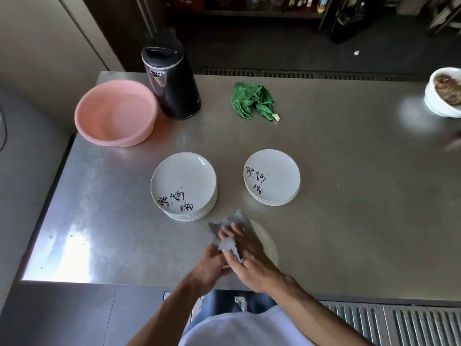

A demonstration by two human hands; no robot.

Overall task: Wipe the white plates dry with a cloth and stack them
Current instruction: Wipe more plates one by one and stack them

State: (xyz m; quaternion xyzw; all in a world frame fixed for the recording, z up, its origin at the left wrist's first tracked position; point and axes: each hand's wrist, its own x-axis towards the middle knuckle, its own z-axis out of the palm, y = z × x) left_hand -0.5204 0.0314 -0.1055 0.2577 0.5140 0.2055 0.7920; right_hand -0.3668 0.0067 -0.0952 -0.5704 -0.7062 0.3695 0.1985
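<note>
Two stacks of white plates with black brush lettering stand on the steel table: a taller left stack [183,186] and a lower right stack [272,177]. Near the table's front edge, one white plate [268,243] is held tilted, mostly hidden behind a grey cloth [239,221]. My left hand [212,263] grips the plate's near edge from the left. My right hand [252,260] presses the grey cloth against the plate's face, fingers spread over the cloth.
A pink basin [116,113] holding water and a dark kettle [172,83] stand at the back left. A crumpled green cloth [253,99] lies at the back middle. A white bowl [445,92] with brown contents sits at the far right edge.
</note>
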